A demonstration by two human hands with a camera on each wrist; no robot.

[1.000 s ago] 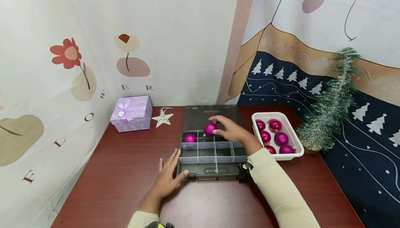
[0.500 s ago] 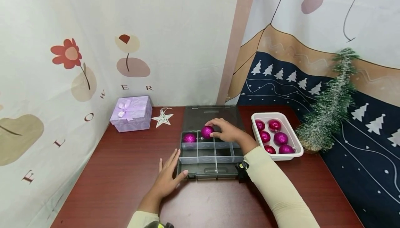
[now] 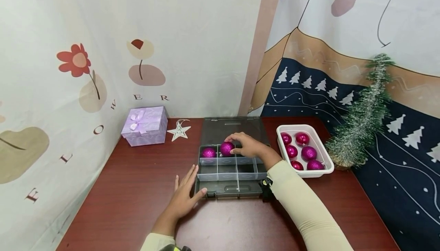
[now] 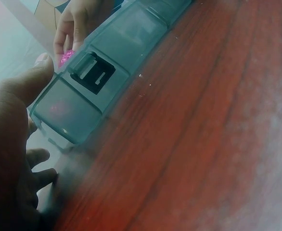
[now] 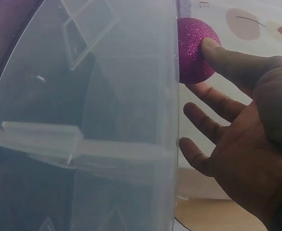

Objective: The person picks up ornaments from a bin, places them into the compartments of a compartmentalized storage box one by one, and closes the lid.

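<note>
Between thumb and fingers my right hand (image 3: pixel 248 146) pinches a glittery magenta Christmas bauble (image 3: pixel 227 149) at the back middle compartment of a divided grey plastic box (image 3: pixel 220 186). In the right wrist view the bauble (image 5: pixel 195 50) is partly hidden behind the translucent box wall. A second glittery bauble (image 3: pixel 208 153) sits in the back left compartment. My left hand (image 3: pixel 183 195) rests against the box's front left corner with its fingers extended. Seen from the left wrist, the thumb lies along the box edge near a black latch (image 4: pixel 94 73).
Right of the box stands a white tray (image 3: pixel 326 159) with several red and magenta baubles. A small frosted artificial tree (image 3: pixel 364 121) is beyond it. At the back left are a lilac gift box (image 3: pixel 146 127) and a white star ornament (image 3: pixel 178 130). The box's lid (image 3: pixel 237 127) lies back.
My right hand has carried the bauble slightly left and down, from above the dividers into the back middle compartment's opening. My left hand has stayed at the box's corner.
</note>
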